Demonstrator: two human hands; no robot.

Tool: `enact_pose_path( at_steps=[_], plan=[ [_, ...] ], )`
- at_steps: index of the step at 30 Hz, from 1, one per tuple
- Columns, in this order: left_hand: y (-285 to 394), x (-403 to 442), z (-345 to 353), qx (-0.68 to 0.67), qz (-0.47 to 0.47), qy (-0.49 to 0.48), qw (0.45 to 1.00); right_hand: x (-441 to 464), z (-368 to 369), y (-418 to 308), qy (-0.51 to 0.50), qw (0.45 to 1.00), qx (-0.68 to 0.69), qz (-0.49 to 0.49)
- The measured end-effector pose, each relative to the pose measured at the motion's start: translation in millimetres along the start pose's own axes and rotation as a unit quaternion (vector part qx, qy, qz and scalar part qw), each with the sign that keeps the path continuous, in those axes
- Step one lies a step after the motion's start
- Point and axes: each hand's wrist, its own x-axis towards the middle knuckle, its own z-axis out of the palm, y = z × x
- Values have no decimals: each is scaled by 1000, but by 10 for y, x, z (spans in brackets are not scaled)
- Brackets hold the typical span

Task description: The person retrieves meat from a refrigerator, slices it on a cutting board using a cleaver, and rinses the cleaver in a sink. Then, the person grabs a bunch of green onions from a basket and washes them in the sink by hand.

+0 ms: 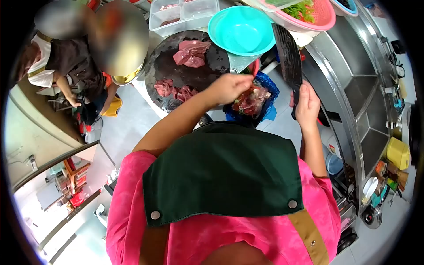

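My right hand (308,104) is wrapped round the handle of a large dark cleaver (288,55), whose broad blade points away from me. My left hand (232,89) is closed above a blue-lined bin (270,106) that holds meat scraps (252,102); what its fingers hold, if anything, is hidden. On a round dark cutting board (165,70) lie larger pieces of red meat (191,53) at the far side. Smaller meat pieces (176,90) lie at its near edge, left of my left forearm.
A turquoise basin (241,30) stands beyond the bin, beside a divided clear tray (184,13) with meat. At the back right is a pink basket (324,17) of greens. Metal sinks (366,92) line the right. Another person (70,62) is at the left.
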Motion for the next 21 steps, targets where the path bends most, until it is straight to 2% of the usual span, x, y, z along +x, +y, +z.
enact_pose_path(
  at_steps=[1, 2, 3, 4, 5, 6, 7, 8, 9, 11, 12, 13, 15, 17, 19, 20, 21],
  plan=[
    [-104, 3, -161, 47, 45, 49, 997, -15, -26, 51, 5, 1000, -27, 7],
    [-163, -50, -378, 26, 47, 126, 991, -8, -64, 133, -7, 999, -50, -13],
    [-208, -113, -625, -12, -48, 196, 979, -19, -67, 153, -27, 999, -40, 0],
    [-416, -236, -947, -8, 8, 245, 969, -12, -82, 227, -60, 998, -37, 1],
    [-637, -386, -1172, -69, -52, 346, 934, -9, -61, 272, -91, 995, -37, 1],
    [-672, -585, -1409, 44, -141, 364, 920, -26, 12, 240, -124, 991, -46, 4],
    [-975, -783, -1603, 158, -185, 341, 908, -26, 67, 186, -154, 986, -59, 6],
    [-1221, -979, -1674, 216, -204, 276, 914, -8, 131, 91, -213, 974, -71, 26],
    [-1415, -1098, -1695, 270, -220, 208, 914, 7, 251, 87, -237, 966, -91, -55],
    [-1434, -1258, -1528, 329, -92, 176, 923, 41, 522, 157, -315, 929, -142, -133],
    [-1327, -1294, -1462, 334, -163, 195, 908, 59, 680, 140, -362, 903, -169, -157],
    [-1334, -1310, -1441, 331, -160, 201, 908, 66, 854, 109, -407, 874, -196, -179],
    [-1384, -1344, -1435, 273, -179, 242, 914, 32, 1201, 68, -466, 849, -186, -165],
    [-1350, -1374, -1462, 259, -192, 234, 917, 5, 1484, 38, -487, 835, -206, -155],
    [-1292, -1434, -1402, 348, -233, 250, 873, -13, 1693, -6, -504, 838, -184, -98],
    [-1308, -1498, -1359, 381, -156, 312, 856, -28, 1766, -38, -493, 846, -183, -86],
    [-1370, -1543, -1368, 375, -156, 319, 856, -33, 1826, -37, -496, 842, -191, -89]
  ],
)
